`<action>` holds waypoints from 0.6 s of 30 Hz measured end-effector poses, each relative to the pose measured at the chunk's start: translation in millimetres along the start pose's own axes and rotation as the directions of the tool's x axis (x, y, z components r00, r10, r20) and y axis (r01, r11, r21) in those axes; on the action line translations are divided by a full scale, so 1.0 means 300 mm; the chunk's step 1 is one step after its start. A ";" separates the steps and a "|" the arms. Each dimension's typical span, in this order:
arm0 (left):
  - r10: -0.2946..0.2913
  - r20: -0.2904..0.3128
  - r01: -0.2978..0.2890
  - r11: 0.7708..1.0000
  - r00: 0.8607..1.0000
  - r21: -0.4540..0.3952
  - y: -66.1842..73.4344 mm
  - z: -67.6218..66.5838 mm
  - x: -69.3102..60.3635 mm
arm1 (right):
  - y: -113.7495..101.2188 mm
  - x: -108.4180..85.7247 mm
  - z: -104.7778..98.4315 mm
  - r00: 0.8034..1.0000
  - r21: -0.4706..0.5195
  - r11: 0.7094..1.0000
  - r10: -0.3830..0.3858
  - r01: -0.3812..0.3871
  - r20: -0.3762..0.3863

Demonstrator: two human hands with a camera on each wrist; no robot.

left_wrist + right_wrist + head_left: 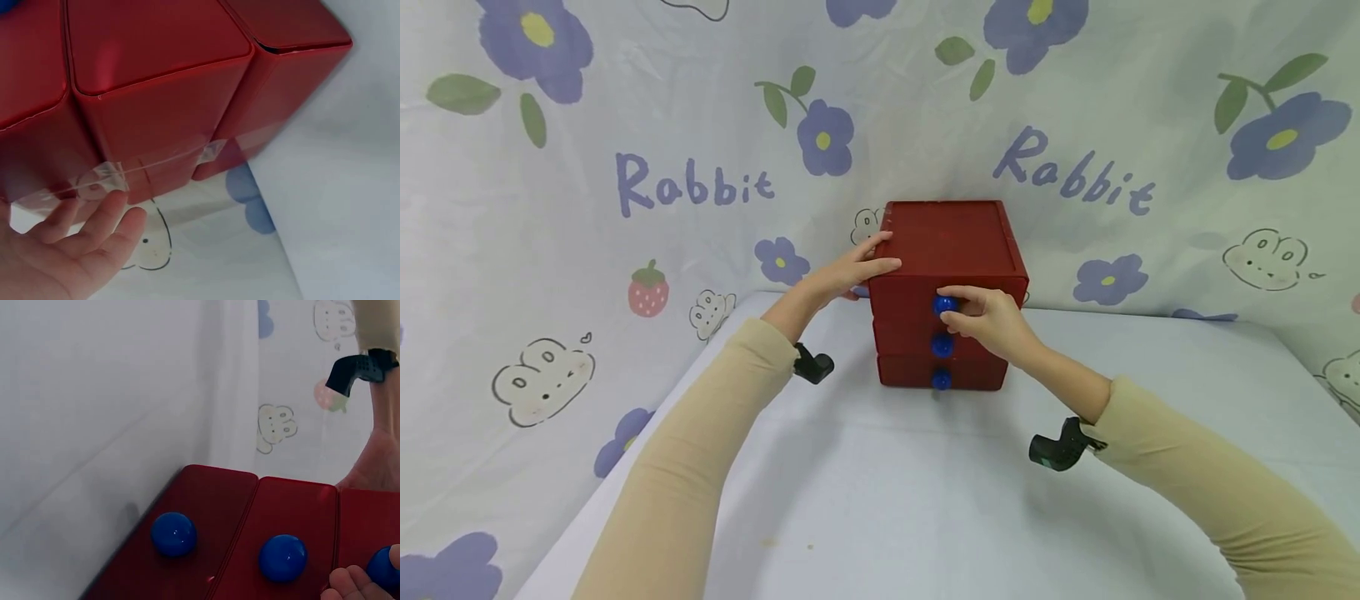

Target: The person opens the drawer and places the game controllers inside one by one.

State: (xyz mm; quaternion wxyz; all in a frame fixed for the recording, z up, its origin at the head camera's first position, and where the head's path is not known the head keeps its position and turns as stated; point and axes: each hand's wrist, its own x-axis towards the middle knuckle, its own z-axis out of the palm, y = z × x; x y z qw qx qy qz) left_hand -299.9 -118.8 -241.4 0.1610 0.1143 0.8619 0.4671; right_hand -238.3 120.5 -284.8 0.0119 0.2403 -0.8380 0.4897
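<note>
A red box with three stacked drawers (947, 237) stands on the white table, each front bearing a round blue knob. My right hand (992, 325) pinches the top knob (943, 305) between thumb and index finger. Below it are the middle knob (942, 345) and the bottom knob (942, 380). All three drawer fronts look closed. At the box's upper left edge rests my left hand (841, 277), its fingers extended over the top and side. In the left wrist view, its fingers (103, 228) are spread beside the box's side.
White cloth (880, 483) covers the table. Behind the box hangs a backdrop (880, 150) printed with flowers, rabbits and lettering. Clear tape (212, 151) runs along the box's side. A black wrist camera (1060, 450) sits on the right forearm, another (814, 365) on the left.
</note>
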 end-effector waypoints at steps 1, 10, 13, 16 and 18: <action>-0.001 0.002 0.001 1.000 1.000 0.004 0.000 -0.001 0.001 | 0.002 0.002 -0.002 1.000 0.000 1.000 -0.003 0.003 0.002; 0.006 0.009 -0.006 1.000 1.000 0.010 -0.005 -0.004 0.007 | 0.013 0.031 -0.027 0.995 0.010 0.998 0.063 -0.064 0.080; 0.027 0.002 -0.027 1.000 1.000 0.011 -0.017 -0.007 0.003 | 0.016 0.027 -0.031 0.990 -0.024 0.998 0.066 -0.064 0.126; 0.076 -0.004 -0.076 0.997 0.997 0.033 -0.040 -0.013 -0.013 | 0.026 0.006 -0.049 0.984 -0.090 0.996 0.043 -0.027 0.173; 0.119 -0.033 -0.117 0.991 0.992 0.067 -0.065 -0.019 -0.029 | 0.037 -0.020 -0.075 0.978 -0.131 0.991 0.035 -0.008 0.205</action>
